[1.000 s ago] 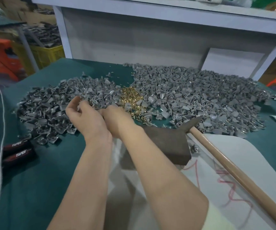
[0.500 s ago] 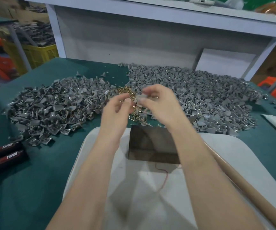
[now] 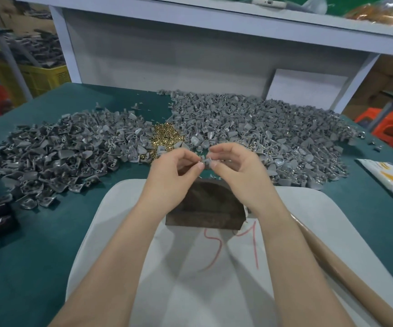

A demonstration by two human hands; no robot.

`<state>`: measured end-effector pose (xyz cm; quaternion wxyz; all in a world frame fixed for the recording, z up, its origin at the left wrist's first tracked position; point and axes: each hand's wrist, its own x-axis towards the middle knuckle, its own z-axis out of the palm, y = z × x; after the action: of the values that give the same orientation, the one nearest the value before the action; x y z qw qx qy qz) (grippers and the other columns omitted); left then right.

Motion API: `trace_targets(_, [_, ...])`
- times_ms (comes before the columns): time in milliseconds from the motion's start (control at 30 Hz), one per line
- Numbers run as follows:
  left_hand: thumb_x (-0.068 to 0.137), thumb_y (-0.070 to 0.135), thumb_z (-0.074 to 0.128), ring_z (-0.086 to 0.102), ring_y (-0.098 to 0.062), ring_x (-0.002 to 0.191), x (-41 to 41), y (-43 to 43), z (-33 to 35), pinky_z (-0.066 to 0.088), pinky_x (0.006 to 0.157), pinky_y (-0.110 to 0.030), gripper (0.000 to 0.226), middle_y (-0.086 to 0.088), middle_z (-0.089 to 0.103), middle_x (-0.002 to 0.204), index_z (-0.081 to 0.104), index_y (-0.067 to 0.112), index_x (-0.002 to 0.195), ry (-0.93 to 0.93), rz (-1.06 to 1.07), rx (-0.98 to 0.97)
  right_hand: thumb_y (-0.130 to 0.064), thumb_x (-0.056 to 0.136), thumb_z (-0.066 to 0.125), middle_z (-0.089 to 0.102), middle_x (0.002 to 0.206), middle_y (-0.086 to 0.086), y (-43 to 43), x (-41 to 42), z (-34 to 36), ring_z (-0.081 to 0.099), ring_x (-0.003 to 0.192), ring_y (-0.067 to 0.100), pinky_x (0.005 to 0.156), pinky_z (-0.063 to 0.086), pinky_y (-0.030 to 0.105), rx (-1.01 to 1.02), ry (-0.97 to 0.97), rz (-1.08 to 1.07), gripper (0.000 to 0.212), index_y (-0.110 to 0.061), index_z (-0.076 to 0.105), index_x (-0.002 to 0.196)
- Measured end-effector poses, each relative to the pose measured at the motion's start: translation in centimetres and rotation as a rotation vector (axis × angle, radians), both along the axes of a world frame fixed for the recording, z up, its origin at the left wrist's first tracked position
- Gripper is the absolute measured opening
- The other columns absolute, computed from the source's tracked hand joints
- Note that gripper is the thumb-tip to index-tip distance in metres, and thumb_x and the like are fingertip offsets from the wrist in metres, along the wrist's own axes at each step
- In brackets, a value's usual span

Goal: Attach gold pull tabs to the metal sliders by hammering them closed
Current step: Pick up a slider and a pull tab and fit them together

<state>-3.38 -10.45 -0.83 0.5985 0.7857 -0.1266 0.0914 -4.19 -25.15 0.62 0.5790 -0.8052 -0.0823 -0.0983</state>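
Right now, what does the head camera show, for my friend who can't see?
A left hand and a right hand pinch a small grey slider above a dark block. Behind lie piles of grey sliders and gold pull tabs on a green table.

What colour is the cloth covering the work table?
Dark teal green. The table cloth shows best in the head view, to the left of the white board.

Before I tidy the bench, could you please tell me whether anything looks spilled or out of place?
Mostly no: a few stray sliders lie on the green cloth near its right edge, apart from the right-hand pile. Nothing looks damaged.
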Motion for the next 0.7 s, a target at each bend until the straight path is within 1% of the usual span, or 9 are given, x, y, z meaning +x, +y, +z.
trace_targets(133, [0.086,0.009,0.066,0.066,-0.005,0.089,-0.1,-0.1,0.0,0.050,0.088,-0.020,0.020,0.010,0.068,0.087,0.060,0.028,0.081,-0.022,-0.027,0.064,-0.008,0.086,0.066,0.069,0.089,-0.004,0.5,0.1,-0.3,0.067,0.088,0.014,0.088,0.053,0.040,-0.079,0.005,-0.049,0.022,-0.029,0.064,0.083])
trace_targets(233, [0.086,0.009,0.065,0.064,0.001,0.082,0.1,0.8,0.5,0.049,0.082,-0.013,0.018,0.008,0.069,0.086,0.063,0.026,0.082,-0.073,0.104,0.016,-0.018,0.087,0.065,0.069,0.090,-0.003,1.1,0.7,-0.2,0.066,0.091,0.019,0.089,0.051,0.045,-0.035,0.005,-0.086,0.011,-0.027,0.063,0.093])
trace_targets(300, [0.087,0.014,0.065,0.062,-0.002,0.077,0.4,1.9,0.9,0.050,0.078,-0.016,0.014,0.010,0.068,0.083,0.064,0.026,0.082,-0.075,0.280,-0.169,-0.021,0.088,0.063,0.067,0.090,-0.008,1.7,1.6,0.0,0.064,0.089,0.015,0.088,0.050,0.037,-0.131,-0.010,-0.136,0.011,-0.026,0.062,0.098])
trace_targets(367, [0.089,0.018,0.064,0.057,-0.007,0.076,0.6,3.0,1.1,0.050,0.075,-0.021,0.012,0.009,0.064,0.080,0.064,0.027,0.082,0.016,0.396,-0.483,-0.021,0.089,0.061,0.066,0.092,-0.008,2.8,2.8,0.4,0.061,0.089,0.012,0.085,0.049,0.029,-0.383,0.006,-0.137,0.011,-0.023,0.066,0.099])
trace_targets(433, [0.091,0.018,0.062,0.055,-0.006,0.073,0.7,3.6,1.1,0.049,0.072,-0.019,0.011,0.009,0.060,0.076,0.061,0.023,0.082,0.113,0.427,-0.763,-0.018,0.089,0.060,0.068,0.099,-0.001,4.5,4.1,0.3,0.062,0.092,0.018,0.085,0.051,0.031,-0.647,0.071,-0.095,0.013,-0.021,0.069,0.098])
trace_targets(467, [0.092,0.018,0.061,0.055,-0.005,0.071,0.8,3.7,1.1,0.050,0.071,-0.018,0.010,0.008,0.058,0.074,0.059,0.022,0.082,0.144,0.437,-0.840,-0.016,0.088,0.060,0.068,0.101,0.003,5.5,4.8,0.2,0.063,0.094,0.022,0.083,0.052,0.033,-0.741,0.098,-0.083,0.014,-0.020,0.069,0.098])
trace_targets(533, [0.091,0.019,0.061,0.056,-0.004,0.072,0.9,3.7,1.1,0.050,0.072,-0.016,0.009,0.007,0.058,0.074,0.059,0.020,0.083,0.173,0.457,-0.902,-0.013,0.086,0.061,0.067,0.105,0.007,7.2,5.9,-0.2,0.063,0.096,0.026,0.076,0.050,0.031,-0.883,0.143,-0.085,0.019,-0.015,0.068,0.104])
trace_targets(600, [0.091,0.018,0.062,0.057,-0.004,0.075,0.9,3.6,1.2,0.051,0.073,-0.016,0.008,0.006,0.059,0.077,0.060,0.020,0.083,0.181,0.462,-0.929,-0.013,0.085,0.062,0.063,0.110,0.010,8.3,6.8,-0.4,0.060,0.096,0.028,0.072,0.045,0.031,-0.976,0.218,-0.070,0.027,-0.010,0.061,0.112])
trace_targets(700, [0.091,0.017,0.061,0.057,-0.004,0.075,0.9,3.6,1.2,0.051,0.075,-0.016,0.008,0.005,0.059,0.079,0.060,0.019,0.083,0.195,0.468,-0.948,-0.009,0.083,0.062,0.057,0.116,0.013,9.2,7.8,-0.4,0.048,0.085,0.028,0.071,0.042,0.034,-1.059,0.338,-0.024,0.040,-0.006,0.051,0.121])
